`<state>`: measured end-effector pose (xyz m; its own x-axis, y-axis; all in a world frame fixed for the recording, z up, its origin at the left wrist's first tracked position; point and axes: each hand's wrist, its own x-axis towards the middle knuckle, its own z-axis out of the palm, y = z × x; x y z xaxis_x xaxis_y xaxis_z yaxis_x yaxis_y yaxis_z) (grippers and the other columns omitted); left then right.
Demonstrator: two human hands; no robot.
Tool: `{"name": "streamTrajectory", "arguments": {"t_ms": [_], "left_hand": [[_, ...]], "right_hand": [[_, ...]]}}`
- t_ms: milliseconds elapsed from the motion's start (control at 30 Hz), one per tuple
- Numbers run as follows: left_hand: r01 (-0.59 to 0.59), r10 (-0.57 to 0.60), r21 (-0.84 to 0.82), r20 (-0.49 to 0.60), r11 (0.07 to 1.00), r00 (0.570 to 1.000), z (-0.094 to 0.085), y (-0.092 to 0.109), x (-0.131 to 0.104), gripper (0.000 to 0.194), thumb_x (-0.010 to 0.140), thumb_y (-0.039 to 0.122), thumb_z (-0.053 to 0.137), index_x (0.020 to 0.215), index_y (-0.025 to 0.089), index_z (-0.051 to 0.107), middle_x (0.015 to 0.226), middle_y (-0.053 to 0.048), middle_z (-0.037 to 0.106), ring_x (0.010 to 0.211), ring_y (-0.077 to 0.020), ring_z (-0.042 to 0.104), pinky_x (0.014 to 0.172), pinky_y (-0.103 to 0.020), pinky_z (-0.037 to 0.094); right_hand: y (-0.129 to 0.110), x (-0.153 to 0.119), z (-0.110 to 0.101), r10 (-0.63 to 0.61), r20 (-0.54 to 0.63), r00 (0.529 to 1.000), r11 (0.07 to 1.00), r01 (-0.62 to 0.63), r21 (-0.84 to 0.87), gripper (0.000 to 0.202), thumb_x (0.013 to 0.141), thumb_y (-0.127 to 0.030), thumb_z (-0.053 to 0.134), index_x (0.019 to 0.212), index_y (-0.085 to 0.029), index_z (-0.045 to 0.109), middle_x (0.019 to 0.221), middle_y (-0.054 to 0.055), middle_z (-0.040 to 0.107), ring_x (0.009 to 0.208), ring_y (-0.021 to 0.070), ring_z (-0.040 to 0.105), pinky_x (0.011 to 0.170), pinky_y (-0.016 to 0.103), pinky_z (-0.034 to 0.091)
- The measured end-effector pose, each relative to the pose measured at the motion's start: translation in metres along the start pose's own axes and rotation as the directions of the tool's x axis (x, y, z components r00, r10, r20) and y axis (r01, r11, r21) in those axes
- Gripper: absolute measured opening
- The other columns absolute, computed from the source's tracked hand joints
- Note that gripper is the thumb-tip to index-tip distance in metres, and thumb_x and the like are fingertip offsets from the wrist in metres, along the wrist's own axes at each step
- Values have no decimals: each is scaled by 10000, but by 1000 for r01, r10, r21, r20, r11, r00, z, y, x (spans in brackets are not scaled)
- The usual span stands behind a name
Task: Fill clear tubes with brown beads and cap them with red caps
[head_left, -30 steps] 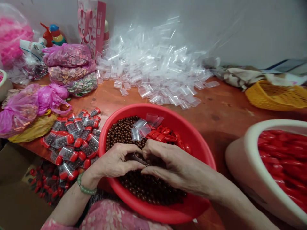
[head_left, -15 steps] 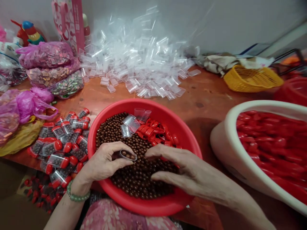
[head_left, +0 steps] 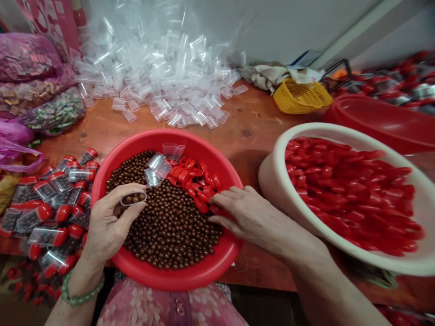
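My left hand (head_left: 110, 219) is closed around a small clear plastic case (head_left: 133, 198) with its open end up. Brown balls show inside the case. It is over the left part of a red basin (head_left: 166, 283) filled with shiny brown balls (head_left: 170, 231). My right hand (head_left: 243, 210) is at the basin's right side, fingertips beside a heap of red caps (head_left: 193, 176) lying on the balls. Its thumb and fingers are apart, and I see nothing held. A few clear empty cases (head_left: 158, 168) lie next to the caps.
Filled, capped cases (head_left: 50, 213) are piled at left. A white tub (head_left: 268, 176) of red caps stands at right. Behind lie a heap of clear cases (head_left: 163, 77), a yellow basket (head_left: 302, 97), a red tub (head_left: 380, 122) and bags of small packets (head_left: 30, 95).
My right hand has moved from over the brown balls to the red caps at the basin's right side. My left hand still holds the case, now farther left. The view has turned right.
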<state>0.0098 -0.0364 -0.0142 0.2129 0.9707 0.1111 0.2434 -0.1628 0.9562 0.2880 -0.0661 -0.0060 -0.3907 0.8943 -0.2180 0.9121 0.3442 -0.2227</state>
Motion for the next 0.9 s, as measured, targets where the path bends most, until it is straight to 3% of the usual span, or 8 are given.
{"name": "streamTrajectory", "arguments": {"t_ms": [133, 233, 400, 467, 533, 700, 767, 900], "left_hand": [[1, -4, 59, 42, 998, 999, 1, 0, -1, 157, 853, 213, 653, 1006, 200, 683, 1049, -26, 714, 990, -152, 652, 887, -240, 499], [28, -33, 51, 103, 998, 994, 0, 0, 0, 172, 854, 223, 648, 1018, 187, 685, 1040, -44, 719, 973, -164, 657, 863, -255, 506], [169, -97, -235, 291, 957, 952, 0, 7, 2, 102, 841, 187, 631, 934, 162, 663, 1147, -92, 681, 1052, -200, 650, 905, -312, 510], [237, -103, -319, 386, 917, 917, 2, 11, 1, 64, 830, 172, 628, 889, 156, 648, 1232, -109, 641, 1104, -219, 634, 936, -338, 499], [253, -102, -333, 411, 908, 906, 6, 13, -2, 49, 823, 170, 627, 868, 158, 642, 1250, -113, 629, 1108, -218, 628, 929, -337, 498], [20, -15, -77, 66, 997, 998, 17, 14, -12, 89, 823, 182, 628, 902, 172, 669, 1176, -109, 612, 1095, -217, 596, 961, -362, 479], [-95, 97, 57, -28, 994, 995, 20, 14, -15, 99, 827, 172, 623, 915, 174, 670, 1133, -104, 604, 1074, -213, 592, 949, -358, 486], [-239, 251, 153, -63, 959, 966, 21, 13, -20, 110, 844, 148, 605, 942, 172, 649, 1026, -84, 627, 956, -179, 618, 862, -310, 523]], "right_hand": [[-7, -2, 6, 30, -3, 1000, 1000, -30, 9, 112, 890, -138, 485, 831, -186, 567, 782, 55, 653, 771, 215, 585, 747, 371, 396], [-6, -5, 1, 90, -91, 992, 976, -70, 208, 132, 910, -231, 487, 914, -185, 611, 830, 65, 678, 741, 199, 607, 714, 352, 448], [-19, 1, -8, 164, -126, 978, 681, -20, 732, 212, 857, -365, 601, 995, -205, 623, 834, 38, 697, 710, 159, 643, 618, 262, 524], [-29, 8, -5, 129, -100, 987, 589, 5, 808, 220, 836, -366, 623, 981, -201, 623, 789, 26, 687, 677, 151, 637, 583, 247, 525], [-37, 15, 1, 75, -92, 993, 576, 32, 817, 211, 852, -365, 604, 984, -201, 625, 788, 22, 688, 667, 146, 631, 575, 244, 521], [-50, 25, 11, 30, -199, 980, 723, 116, 681, 176, 901, -315, 555, 1024, -209, 623, 894, 38, 707, 769, 159, 654, 689, 275, 537], [-54, 26, 10, 4, -249, 969, 762, 158, 628, 141, 911, -274, 542, 1009, -208, 620, 891, 36, 698, 780, 155, 652, 712, 278, 532], [-60, 25, 10, -18, -360, 933, 793, 232, 563, 96, 919, -220, 533, 980, -202, 605, 876, 39, 675, 787, 151, 641, 710, 274, 519]]}}
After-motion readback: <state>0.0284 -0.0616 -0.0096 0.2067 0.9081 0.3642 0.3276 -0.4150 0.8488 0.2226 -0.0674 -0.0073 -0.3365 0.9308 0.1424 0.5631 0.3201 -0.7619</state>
